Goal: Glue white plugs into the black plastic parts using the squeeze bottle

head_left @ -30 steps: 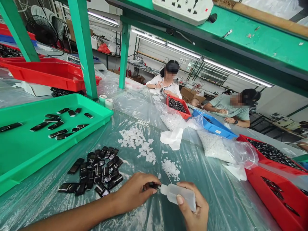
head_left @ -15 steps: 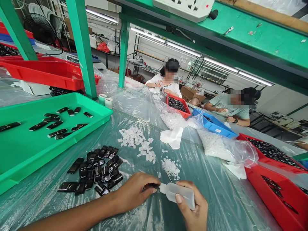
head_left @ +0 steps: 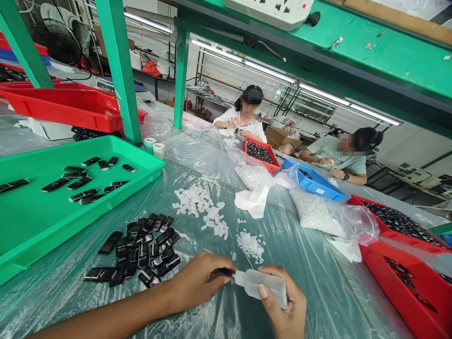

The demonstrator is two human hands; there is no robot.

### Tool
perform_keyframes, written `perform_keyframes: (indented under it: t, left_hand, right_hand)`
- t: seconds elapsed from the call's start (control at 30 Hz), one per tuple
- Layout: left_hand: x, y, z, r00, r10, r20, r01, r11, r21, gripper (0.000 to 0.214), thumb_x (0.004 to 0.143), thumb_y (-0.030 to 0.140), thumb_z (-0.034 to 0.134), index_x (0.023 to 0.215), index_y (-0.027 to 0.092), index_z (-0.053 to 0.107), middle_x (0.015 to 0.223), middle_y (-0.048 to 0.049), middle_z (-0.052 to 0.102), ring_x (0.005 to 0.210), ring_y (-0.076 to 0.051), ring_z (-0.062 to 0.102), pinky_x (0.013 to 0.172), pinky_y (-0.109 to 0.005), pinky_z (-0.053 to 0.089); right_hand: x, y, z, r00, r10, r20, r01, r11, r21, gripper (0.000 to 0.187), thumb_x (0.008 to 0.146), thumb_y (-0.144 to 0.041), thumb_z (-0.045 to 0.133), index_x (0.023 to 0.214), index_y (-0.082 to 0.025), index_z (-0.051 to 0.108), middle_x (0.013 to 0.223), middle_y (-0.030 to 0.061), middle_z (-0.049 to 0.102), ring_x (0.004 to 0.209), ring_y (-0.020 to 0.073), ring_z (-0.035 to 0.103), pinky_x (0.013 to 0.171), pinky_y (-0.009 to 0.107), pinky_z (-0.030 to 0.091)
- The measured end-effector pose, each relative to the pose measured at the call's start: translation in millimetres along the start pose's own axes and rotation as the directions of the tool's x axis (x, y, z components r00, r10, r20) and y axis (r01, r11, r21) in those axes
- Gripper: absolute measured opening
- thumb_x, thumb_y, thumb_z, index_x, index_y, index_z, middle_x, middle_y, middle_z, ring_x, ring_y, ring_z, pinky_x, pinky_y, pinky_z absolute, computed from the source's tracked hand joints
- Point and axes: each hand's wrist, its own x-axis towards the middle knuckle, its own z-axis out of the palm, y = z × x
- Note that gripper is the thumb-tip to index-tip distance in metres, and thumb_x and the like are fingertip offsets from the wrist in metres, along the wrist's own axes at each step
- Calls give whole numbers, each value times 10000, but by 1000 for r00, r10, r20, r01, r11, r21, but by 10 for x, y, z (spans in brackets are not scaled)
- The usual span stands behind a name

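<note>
Between the thumb and fingers of my left hand (head_left: 201, 280) is a small black plastic casing (head_left: 227, 271), mostly hidden by the fingers. My right hand (head_left: 287, 301) is closed around a translucent white squeeze bottle (head_left: 265, 286), tilted so its capped tip meets the casing's end. A thin needle-like stick (head_left: 247, 260) shows just above the bottle. Left of my hands lies a pile of glossy black casings (head_left: 141, 249). Beyond them are small white pieces (head_left: 201, 207) and a heap of tinier white bits (head_left: 250, 246).
A green tray (head_left: 88, 212) with several black casings stands at left, under a red tray (head_left: 70, 106) farther back. Red bins (head_left: 406, 282) line the right. A bag of white pieces (head_left: 314, 214) and a blue bin (head_left: 314, 181) lie ahead. Two people sit across the table.
The bottle and my right hand have shifted very slightly to the right. My left hand keeps its grip on the casing, almost still.
</note>
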Motion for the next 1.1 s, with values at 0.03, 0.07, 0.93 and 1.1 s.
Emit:
perform_keyframes:
  t: [0.03, 0.07, 0.93, 1.1]
  left_hand:
    - [0, -5, 3, 1000, 2, -2, -2, 1000, -2, 207, 884, 212, 477, 1005, 212, 645, 903, -42, 667, 777, -170, 599, 635, -210, 420]
    - [0, -10, 4, 1000, 2, -1, -2, 1000, -4, 207, 883, 205, 477, 1005, 211, 644, 905, -41, 667, 781, -169, 600, 640, -209, 421]
    - [11, -59, 25, 994, -66, -84, 72, 995, 71, 87, 777, 192, 626, 864, 191, 623, 789, -6, 618, 635, -128, 515, 518, -188, 328]
    - [16, -50, 23, 993, -86, -78, 90, 994, 60, 67, 772, 193, 623, 838, 187, 614, 777, -3, 616, 640, -132, 519, 519, -189, 323]
  right_hand:
    - [3, 1, -1, 1000, 2, 1, -2, 1000, 6, 258, 685, -424, 645, 777, -184, 635, 650, 22, 624, 491, 139, 530, 429, 216, 382]
    - [4, 3, -2, 1000, 4, 1, -4, 1000, 10, 254, 684, -421, 647, 779, -185, 634, 649, 21, 622, 493, 139, 530, 429, 215, 380]
    - [-25, -3, -17, 954, -300, -3, 290, 927, -238, 200, 676, -338, 684, 829, -214, 643, 683, 31, 669, 549, 179, 596, 504, 276, 425]
    - [-38, -29, -7, 975, -221, -36, 210, 958, -195, 198, 656, -348, 695, 787, -204, 657, 648, 14, 648, 498, 149, 560, 470, 247, 400]
